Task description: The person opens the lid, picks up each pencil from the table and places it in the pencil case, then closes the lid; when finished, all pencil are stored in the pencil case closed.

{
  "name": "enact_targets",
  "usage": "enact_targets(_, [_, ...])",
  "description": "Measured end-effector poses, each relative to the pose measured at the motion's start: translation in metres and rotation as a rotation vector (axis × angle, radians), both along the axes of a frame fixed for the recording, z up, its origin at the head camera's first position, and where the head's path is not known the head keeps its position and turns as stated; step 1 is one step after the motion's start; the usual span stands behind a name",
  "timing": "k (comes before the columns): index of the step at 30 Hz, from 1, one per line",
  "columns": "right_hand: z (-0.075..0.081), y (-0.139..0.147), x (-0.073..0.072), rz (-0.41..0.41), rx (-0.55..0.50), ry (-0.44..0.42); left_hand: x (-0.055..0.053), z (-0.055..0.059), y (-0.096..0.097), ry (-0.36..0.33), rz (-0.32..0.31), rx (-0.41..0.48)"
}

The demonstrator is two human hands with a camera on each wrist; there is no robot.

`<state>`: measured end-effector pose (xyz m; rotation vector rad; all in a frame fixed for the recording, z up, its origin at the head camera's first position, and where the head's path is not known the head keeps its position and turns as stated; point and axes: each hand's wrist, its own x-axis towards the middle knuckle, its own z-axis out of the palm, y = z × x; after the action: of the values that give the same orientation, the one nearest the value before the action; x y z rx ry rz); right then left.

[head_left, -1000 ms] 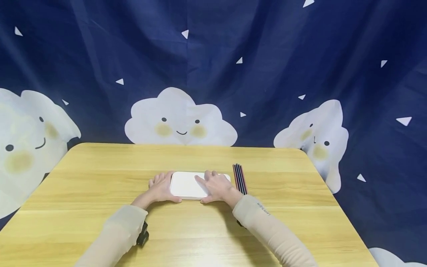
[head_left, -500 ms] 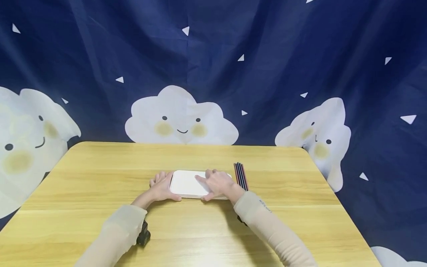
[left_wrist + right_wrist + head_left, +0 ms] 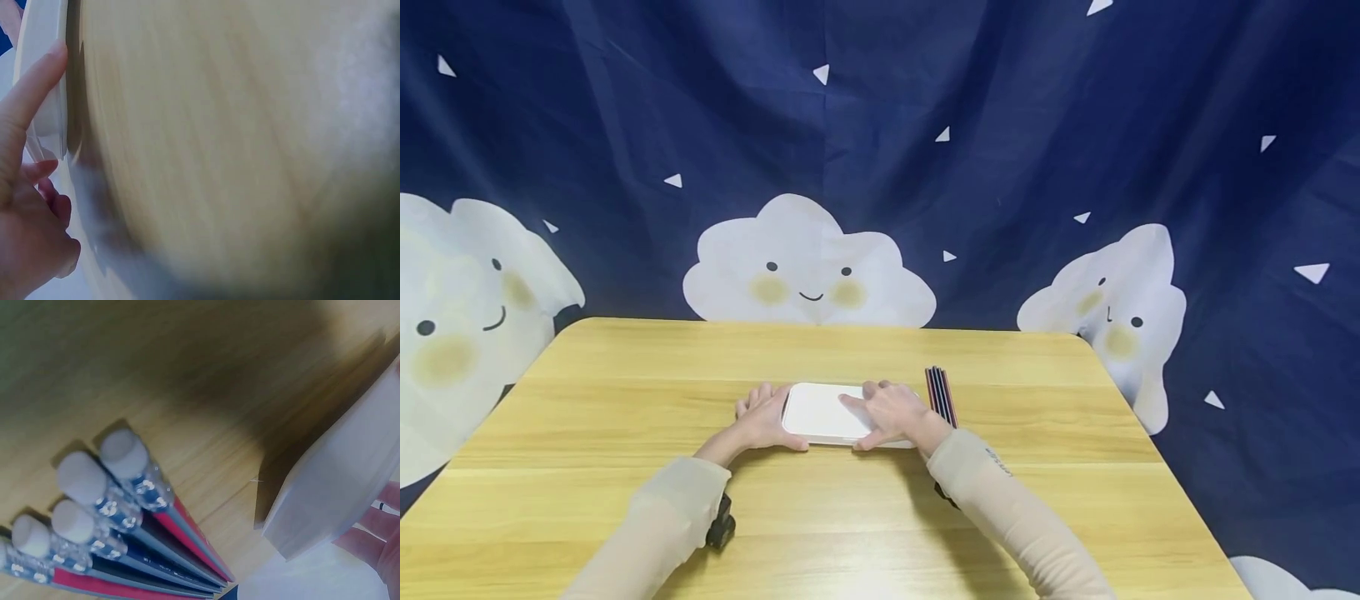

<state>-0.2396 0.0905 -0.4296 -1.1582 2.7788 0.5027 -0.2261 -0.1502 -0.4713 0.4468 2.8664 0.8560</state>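
Note:
A flat white box with rounded corners lies on the table between both hands. The left hand grips its left end, thumb along the near side and fingers around the far left corner. Over the box's right part, the right hand holds it, with the thumb at the near side and the index finger extended on top. That hand hides much of the right end. In the left wrist view, the left thumb presses the box's side wall. The box's corner appears in the right wrist view, with fingers beyond it.
Several pencils with red and dark stripes lie side by side just right of the box. Their white eraser ends show in the right wrist view. The wooden table ends at a dark blue cloud-printed curtain.
The right hand and forearm have shifted very slightly to the right. The left hand, box and pencils look almost the same.

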Motion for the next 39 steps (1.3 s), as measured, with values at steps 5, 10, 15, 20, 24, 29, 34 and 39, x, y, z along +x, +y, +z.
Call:
enact_targets(5, [0.002, 0.003, -0.002, 0.007, -0.04, -0.032, -0.001, 0.0, 0.0, -0.008, 0.008, 0.009])
enact_targets(10, [0.004, 0.007, -0.002, 0.008, -0.097, -0.076, -0.001, 0.002, 0.001, -0.031, 0.027, 0.022])
enact_targets(15, [0.007, 0.011, 0.0, 0.056, -0.099, -0.039, -0.002, 0.003, 0.001, -0.029, 0.023, 0.016])
enact_targets(20, [0.009, 0.013, 0.003, 0.152, -0.103, 0.022, -0.001, 0.004, -0.001, -0.047, 0.028, 0.022])
enact_targets(24, [0.008, 0.015, 0.003, 0.24, -0.127, 0.09, 0.0, 0.006, -0.004, -0.07, 0.024, 0.037])
enact_targets(29, [0.0, 0.018, -0.001, 0.411, -0.224, 0.253, 0.0, 0.006, -0.004, -0.071, 0.025, 0.029])
enact_targets(34, [-0.008, 0.018, -0.007, 0.55, -0.303, 0.412, -0.001, 0.004, -0.004, -0.062, 0.037, 0.034])
enact_targets(39, [-0.013, 0.02, -0.013, 0.673, -0.382, 0.545, -0.003, 0.002, -0.003, -0.061, 0.045, 0.039])
